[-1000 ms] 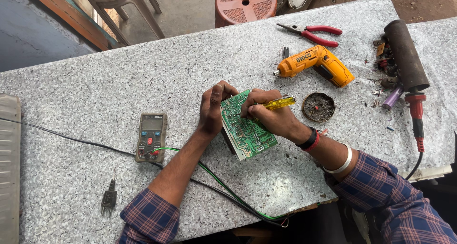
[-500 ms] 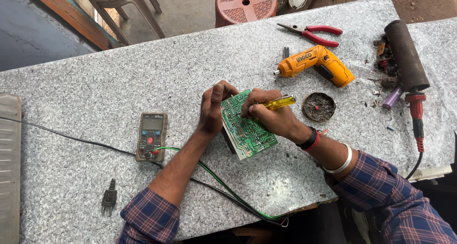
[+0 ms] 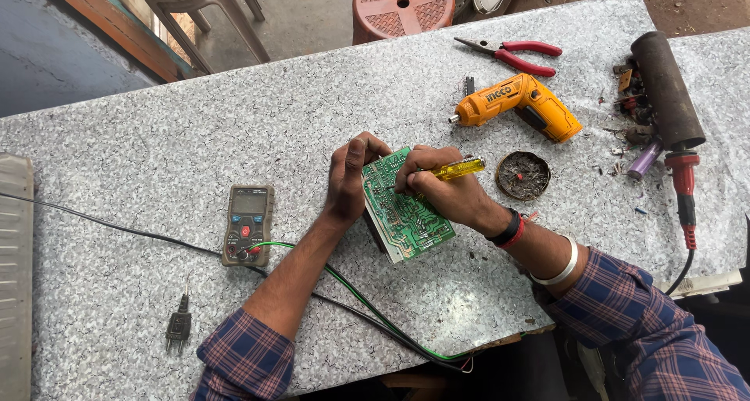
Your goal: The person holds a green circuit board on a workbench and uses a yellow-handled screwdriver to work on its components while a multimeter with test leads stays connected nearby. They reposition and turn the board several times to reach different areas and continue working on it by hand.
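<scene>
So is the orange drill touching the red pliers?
Apart. The head view shows bare grey tabletop between the orange drill and the red pliers, which lie above it.

Multimeter [image 3: 248,225], orange power screwdriver [image 3: 517,106], red pliers [image 3: 512,53], plug [image 3: 179,327].

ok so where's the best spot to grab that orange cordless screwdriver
Probably the angled handle of the orange cordless screwdriver, coming from the table's near side. It lies flat, bit end pointing left, handle slanting down-right toward the round tin, with open tabletop around it.
</scene>
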The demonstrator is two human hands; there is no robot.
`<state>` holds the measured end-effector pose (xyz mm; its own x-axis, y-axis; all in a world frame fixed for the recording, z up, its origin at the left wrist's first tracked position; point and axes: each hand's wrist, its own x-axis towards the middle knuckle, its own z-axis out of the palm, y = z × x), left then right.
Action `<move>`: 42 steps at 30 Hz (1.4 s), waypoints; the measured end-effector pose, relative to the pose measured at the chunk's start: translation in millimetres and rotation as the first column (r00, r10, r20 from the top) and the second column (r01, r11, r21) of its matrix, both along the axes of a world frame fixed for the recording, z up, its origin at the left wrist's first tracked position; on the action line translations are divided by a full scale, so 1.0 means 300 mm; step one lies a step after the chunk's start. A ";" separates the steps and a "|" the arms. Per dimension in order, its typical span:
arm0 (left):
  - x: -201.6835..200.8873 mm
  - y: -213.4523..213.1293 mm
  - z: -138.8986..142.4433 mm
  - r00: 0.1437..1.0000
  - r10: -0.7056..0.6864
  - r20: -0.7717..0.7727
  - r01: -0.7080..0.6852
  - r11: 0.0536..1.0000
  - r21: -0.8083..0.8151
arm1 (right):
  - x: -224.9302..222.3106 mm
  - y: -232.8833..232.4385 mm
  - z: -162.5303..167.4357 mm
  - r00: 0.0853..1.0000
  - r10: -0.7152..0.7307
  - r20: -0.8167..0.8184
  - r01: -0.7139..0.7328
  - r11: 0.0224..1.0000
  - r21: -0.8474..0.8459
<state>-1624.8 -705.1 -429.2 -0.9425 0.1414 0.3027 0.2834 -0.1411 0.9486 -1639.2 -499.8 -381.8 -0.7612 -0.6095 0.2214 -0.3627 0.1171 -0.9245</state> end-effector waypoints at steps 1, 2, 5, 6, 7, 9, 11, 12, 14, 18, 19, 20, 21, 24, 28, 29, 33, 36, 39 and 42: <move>0.000 0.000 0.000 1.000 0.002 -0.002 -0.002 1.000 -0.003 | 0.001 0.000 0.000 1.000 0.000 -0.002 0.000 1.000 0.001; -0.001 0.000 0.000 1.000 0.003 -0.003 -0.003 1.000 -0.006 | 0.001 0.000 0.000 1.000 0.000 -0.005 0.000 1.000 0.002; 0.002 0.000 -0.001 1.000 -0.003 0.009 0.003 1.000 -0.001 | 0.004 0.001 0.001 1.000 0.004 0.000 -0.004 1.000 -0.010; 0.002 0.000 0.001 1.000 -0.004 0.007 0.004 1.000 0.002 | 0.005 0.001 0.003 1.000 0.005 -0.001 -0.005 1.000 -0.010; 0.003 0.000 0.000 1.000 -0.005 0.006 0.005 1.000 0.004 | 0.005 0.001 0.003 1.000 0.005 -0.003 -0.005 1.000 -0.010; 0.002 0.000 0.000 1.000 -0.006 0.007 0.006 1.000 0.006 | 0.005 0.002 0.004 1.000 0.002 0.000 -0.002 1.000 -0.007; 0.002 0.001 -0.002 1.000 -0.005 0.012 0.005 1.000 0.004 | 0.006 0.002 0.003 1.000 -0.004 0.009 0.004 1.000 -0.001; 0.002 0.001 -0.004 1.000 -0.003 0.013 0.003 1.000 0.002 | 0.007 0.002 0.000 1.000 -0.005 0.010 0.005 1.000 -0.001; 0.006 0.002 -0.009 1.000 -0.001 0.013 0.001 1.000 -0.001 | 0.010 0.002 -0.005 1.000 -0.006 0.012 0.006 1.000 -0.001; 0.011 0.002 -0.017 1.000 -0.002 0.011 0.002 1.000 0.000 | 0.016 0.001 -0.014 1.000 -0.002 0.005 0.002 1.000 -0.010; 0.011 0.002 -0.019 1.000 -0.002 0.009 0.002 1.000 -0.002 | 0.016 0.002 -0.016 1.000 -0.003 0.005 0.003 1.000 -0.009; 0.011 0.002 -0.019 1.000 -0.002 0.007 0.002 1.000 -0.004 | 0.016 0.002 -0.016 1.000 -0.003 0.005 0.003 1.000 -0.008; 0.011 0.002 -0.019 1.000 -0.002 0.010 0.002 1.000 -0.004 | 0.016 0.003 -0.017 1.000 -0.003 0.004 0.003 1.000 -0.008; 0.008 0.002 -0.015 1.000 -0.003 0.005 0.003 1.000 -0.004 | 0.014 0.005 -0.016 1.000 -0.002 0.003 0.002 1.000 -0.007; 0.009 0.003 -0.012 1.000 -0.004 -0.010 0.004 1.000 -0.008 | 0.013 0.004 -0.016 1.000 -0.001 -0.002 0.001 1.000 -0.006; 0.009 0.003 -0.012 1.000 -0.004 -0.008 0.003 1.000 -0.009 | 0.013 0.004 -0.017 1.000 -0.002 -0.005 0.002 1.000 -0.005; 0.010 0.003 -0.012 1.000 -0.002 -0.009 0.002 1.000 -0.014 | 0.014 0.003 -0.015 1.000 0.000 0.011 0.000 1.000 -0.015; 0.009 0.000 -0.010 1.000 -0.003 -0.008 0.003 1.000 -0.007 | 0.013 0.000 -0.014 0.999 -0.007 0.040 0.008 0.999 -0.032; 0.010 -0.002 -0.009 1.000 -0.010 -0.007 0.010 1.000 0.003 | 0.015 -0.006 -0.017 0.997 -0.014 0.076 0.018 0.998 -0.058; 0.017 0.000 -0.014 1.000 -0.010 0.002 0.010 1.000 0.002 | 0.019 -0.006 -0.028 0.996 -0.014 0.087 0.022 0.996 -0.085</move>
